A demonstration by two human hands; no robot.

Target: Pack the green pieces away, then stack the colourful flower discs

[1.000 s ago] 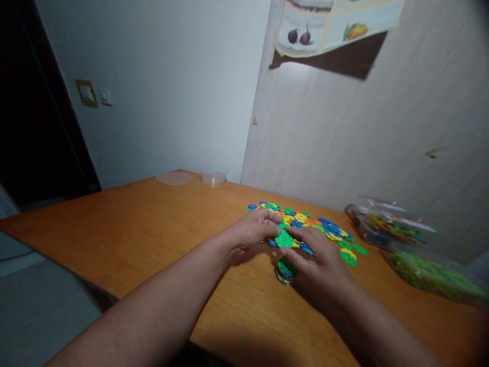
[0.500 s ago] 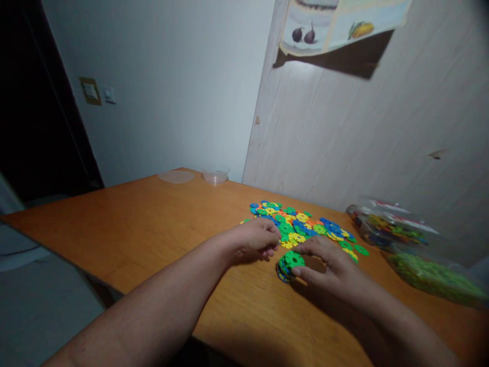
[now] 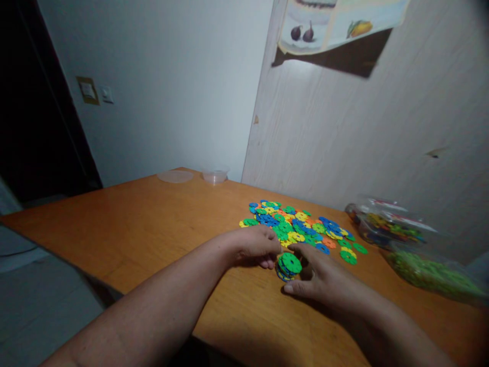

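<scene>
The right hand [image 3: 324,278] cups a light, stiff stack of plastic discs [image 3: 289,266]; the left hand [image 3: 256,247], fingers curled, touches its left side. Likely topples easily; grip its sides.

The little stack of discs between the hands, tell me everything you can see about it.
The stack of discs is a short pile of flat, notched, plastic-looking rounds, green on top with blue and yellow edges showing below. It stands slightly tilted on the wooden table, just in front of the loose spread of discs. The left hand touches its left side, and the right hand cups its right side, fingers curled around it.
</scene>
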